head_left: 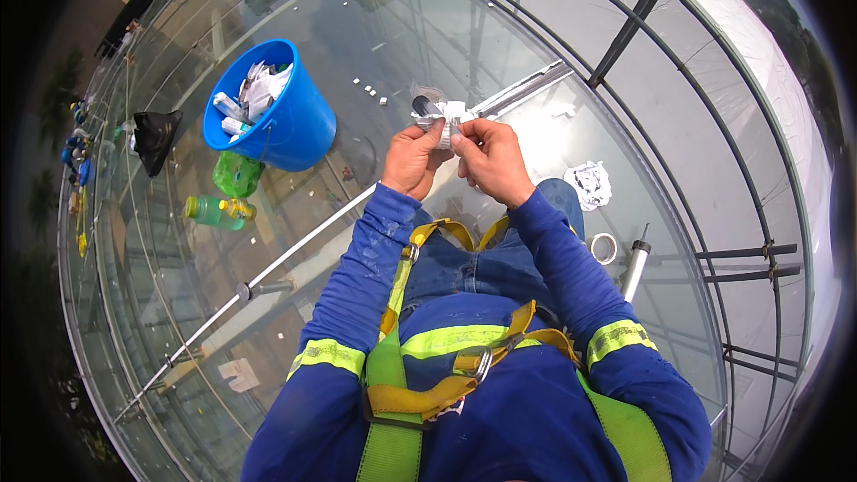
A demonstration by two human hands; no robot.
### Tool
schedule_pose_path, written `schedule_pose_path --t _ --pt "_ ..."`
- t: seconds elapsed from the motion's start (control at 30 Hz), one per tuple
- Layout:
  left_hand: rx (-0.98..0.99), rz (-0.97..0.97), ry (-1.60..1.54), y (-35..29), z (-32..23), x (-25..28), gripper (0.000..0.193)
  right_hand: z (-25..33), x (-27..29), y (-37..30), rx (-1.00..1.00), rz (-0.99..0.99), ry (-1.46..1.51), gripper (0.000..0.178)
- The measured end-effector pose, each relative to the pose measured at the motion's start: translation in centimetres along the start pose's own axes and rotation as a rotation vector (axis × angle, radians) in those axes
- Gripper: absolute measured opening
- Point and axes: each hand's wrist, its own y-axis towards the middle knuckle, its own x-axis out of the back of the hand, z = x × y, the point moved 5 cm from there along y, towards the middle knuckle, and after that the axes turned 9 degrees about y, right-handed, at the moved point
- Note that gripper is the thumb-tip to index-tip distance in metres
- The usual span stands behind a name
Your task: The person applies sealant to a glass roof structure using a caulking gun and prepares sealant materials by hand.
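Observation:
In front of me, above the glass panel [402,54], both hands meet at a crumpled piece of white paper or cloth [453,112]. My left hand [412,162] is closed on its left side, thumb pointing up. A dark, rounded-ended piece [423,106] sticks out above that thumb; its kind is hard to make out. My right hand [495,161] pinches the right side of the white wad between thumb and finger. Several small white blocks [370,90] lie on the glass beyond my left hand.
At left stands a blue bucket [308,125] of white waste, beside a green bag [237,175], a green bottle [212,211] and a black bag [155,141]. Smeared white paper [589,186], a tape roll [603,248] and a sealant gun [636,268] lie right, near metal framing [629,29].

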Motion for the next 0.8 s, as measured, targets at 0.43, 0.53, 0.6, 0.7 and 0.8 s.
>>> schedule_pose_path --t 0.43,0.53,0.6,0.7,0.8 --pt "-0.186 -0.094 0.236 1.7 -1.9 0.7 0.017 -1.9 0.1 0.3 0.064 0.056 -0.072 0.018" --pt "-0.123 -0.228 0.193 2.0 -2.2 0.9 0.014 -1.6 0.6 0.2 0.014 0.072 -0.035 0.019" --pt "-0.074 -0.192 0.278 2.2 -2.6 1.7 0.016 -1.5 1.0 -0.1 -0.029 0.096 -0.018 0.019" --pt "-0.035 -0.15 0.454 2.3 -3.0 2.2 0.017 -1.3 2.0 0.0 -0.027 0.096 -0.038 0.018" --pt "-0.067 -0.11 0.542 2.4 -3.2 1.8 0.018 -0.9 2.5 0.0 -0.03 0.11 -0.098 0.018"
